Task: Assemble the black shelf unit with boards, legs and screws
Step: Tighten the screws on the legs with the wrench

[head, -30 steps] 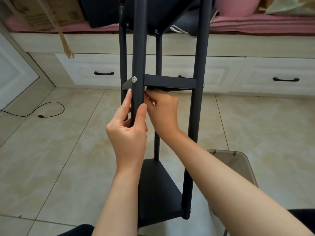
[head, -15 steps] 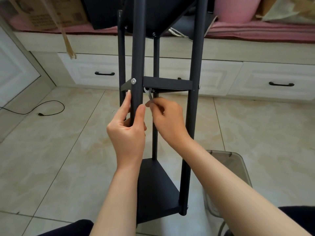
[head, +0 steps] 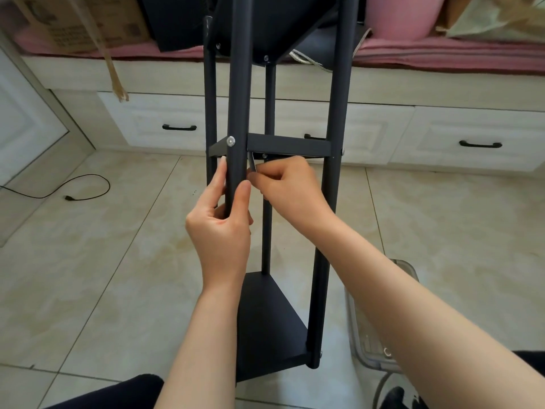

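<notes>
Gripping the near front leg [head: 237, 119] of the black shelf unit, the left hand [head: 219, 222] curls thumb and fingers round the tube just below a silver screw head [head: 230, 140]. Just right of that grip, the right hand [head: 290, 188] pinches a small metal hex key [head: 252, 163] whose short end points up under the middle board [head: 287, 145]. Below both hands sits the bottom board [head: 265, 320], standing on the beige tiled floor [head: 88, 261]; the top board [head: 274, 31] is above them. Right of the right forearm stands a clear plastic container [head: 380, 335]. Far left of the left hand a black cable [head: 73, 187] lies on the tiles. Beyond the hands runs a row of white drawers [head: 472, 137] with black handles, under a pink cushion [head: 442, 51] and a cardboard box [head: 79, 22].
</notes>
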Available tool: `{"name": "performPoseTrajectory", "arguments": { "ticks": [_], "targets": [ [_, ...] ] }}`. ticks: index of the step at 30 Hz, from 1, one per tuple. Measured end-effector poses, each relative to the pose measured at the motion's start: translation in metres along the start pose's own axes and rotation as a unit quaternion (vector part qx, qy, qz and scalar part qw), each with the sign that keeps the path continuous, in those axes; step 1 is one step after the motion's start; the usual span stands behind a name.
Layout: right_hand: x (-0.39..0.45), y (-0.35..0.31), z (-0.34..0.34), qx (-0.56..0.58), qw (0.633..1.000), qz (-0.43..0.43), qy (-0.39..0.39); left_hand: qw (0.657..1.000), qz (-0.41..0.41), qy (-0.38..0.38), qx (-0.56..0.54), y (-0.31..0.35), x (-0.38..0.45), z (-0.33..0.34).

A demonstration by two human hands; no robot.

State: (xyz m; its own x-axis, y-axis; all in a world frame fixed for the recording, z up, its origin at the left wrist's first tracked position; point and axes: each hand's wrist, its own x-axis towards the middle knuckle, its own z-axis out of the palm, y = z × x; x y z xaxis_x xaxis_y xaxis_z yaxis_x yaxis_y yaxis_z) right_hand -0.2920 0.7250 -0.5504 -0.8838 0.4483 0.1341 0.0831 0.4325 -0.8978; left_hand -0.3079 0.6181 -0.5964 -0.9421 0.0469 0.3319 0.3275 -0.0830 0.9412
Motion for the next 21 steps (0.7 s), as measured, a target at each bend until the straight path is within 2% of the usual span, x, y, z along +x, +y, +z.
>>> {"name": "performPoseTrajectory", "arguments": {
  "ticks": [6, 11, 15, 21],
  "targets": [
    [0.005, 0.004, 0.000, -0.044, 0.999, -0.014, 0.021, 1.000, 0.007, -0.006, 0.005, -0.001, 0.002, -0.001],
    [0.008, 0.006, 0.000, -0.024, 0.999, -0.008, 0.022, 1.000, 0.007, -0.009, 0.003, 0.001, 0.002, 0.000],
    [0.007, 0.010, -0.004, -0.054, 0.997, -0.032, 0.035, 1.000, 0.009, -0.011, 0.000, 0.002, 0.001, 0.000],
    [0.002, 0.016, 0.017, -0.027, 0.995, -0.068, 0.074, 1.000, 0.011, -0.009, -0.002, -0.001, 0.002, -0.001]
  ]
}}
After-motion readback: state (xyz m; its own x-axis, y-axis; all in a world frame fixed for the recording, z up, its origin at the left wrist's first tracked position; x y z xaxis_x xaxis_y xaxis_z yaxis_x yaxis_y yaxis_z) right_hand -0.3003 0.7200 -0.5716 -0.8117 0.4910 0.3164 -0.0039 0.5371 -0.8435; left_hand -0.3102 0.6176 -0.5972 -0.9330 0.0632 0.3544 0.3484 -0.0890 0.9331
